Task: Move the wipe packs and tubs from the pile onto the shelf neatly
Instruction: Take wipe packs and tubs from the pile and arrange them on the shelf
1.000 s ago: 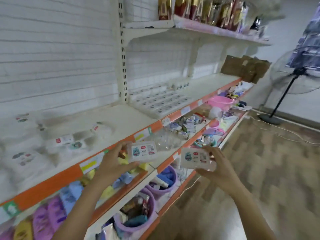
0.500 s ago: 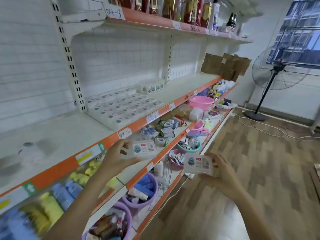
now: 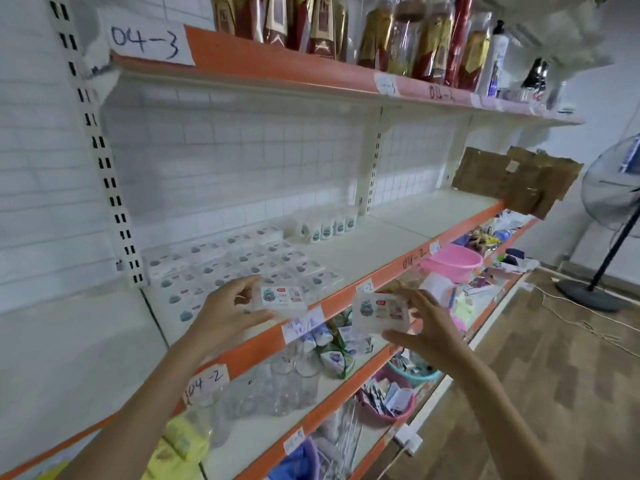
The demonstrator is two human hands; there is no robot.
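Observation:
My left hand (image 3: pixel 225 311) grips a small white wipe pack (image 3: pixel 281 299) with a blue and red label, held just over the front edge of the white shelf (image 3: pixel 381 251). My right hand (image 3: pixel 429 327) pinches a second, matching wipe pack (image 3: pixel 381 311) in front of the shelf's orange edge. On the shelf behind the left pack lie rows of the same wipe packs (image 3: pixel 242 265), flat and side by side. Further back, several small white tubs (image 3: pixel 329 230) stand in a line by the wall.
An upper shelf (image 3: pixel 311 74) holds bottles and foil packs. Lower shelves carry glass cups (image 3: pixel 277 386), a pink basin (image 3: pixel 453 261), purple tubs and loose goods. Cardboard (image 3: pixel 516 178) leans at the shelf's right end. A standing fan (image 3: pixel 613 209) is on the wooden floor at right.
My view has swung right along the shelf, bringing the laid-out packs closer. Both hands have risen toward the shelf, each still holding its pack.

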